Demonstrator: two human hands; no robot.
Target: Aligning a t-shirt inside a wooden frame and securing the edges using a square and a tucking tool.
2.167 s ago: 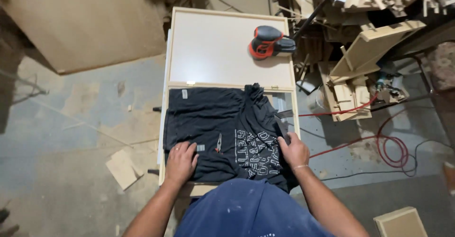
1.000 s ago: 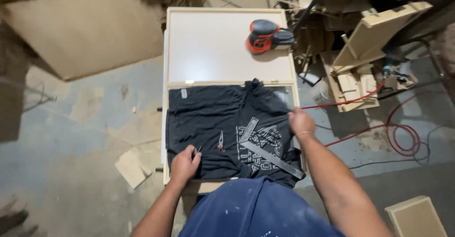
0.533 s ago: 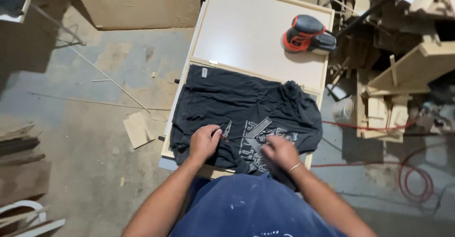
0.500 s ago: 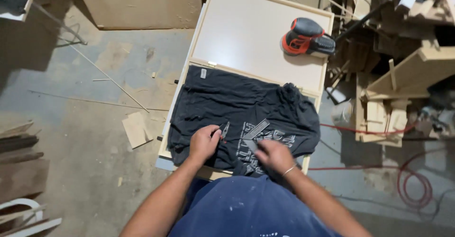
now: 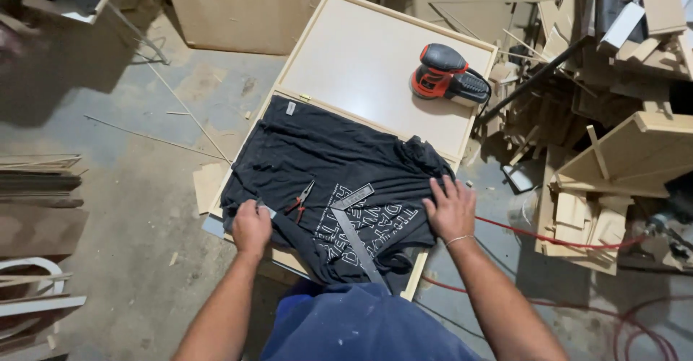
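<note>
A dark T-shirt (image 5: 325, 166) with pale lettering lies spread over the near half of a pale framed panel (image 5: 361, 58). My left hand (image 5: 251, 225) grips the shirt's near left edge with curled fingers. My right hand (image 5: 450, 208) rests flat, fingers spread, on the shirt's right side. On the shirt between my hands lie red-handled pliers (image 5: 299, 199) and a metal square ruler (image 5: 354, 231).
A red and black sander (image 5: 447, 74) sits on the panel's far right part. Stacked wood offcuts and boards (image 5: 613, 151) crowd the right. A red cable (image 5: 577, 245) runs over the floor at right. Wood strips (image 5: 40, 180) lie at left, and a small board scrap (image 5: 208, 186) beside the panel.
My right hand has moved from the shirt's near middle out to its right edge. My left hand has slid left to the shirt's near left edge. The view has shifted.
</note>
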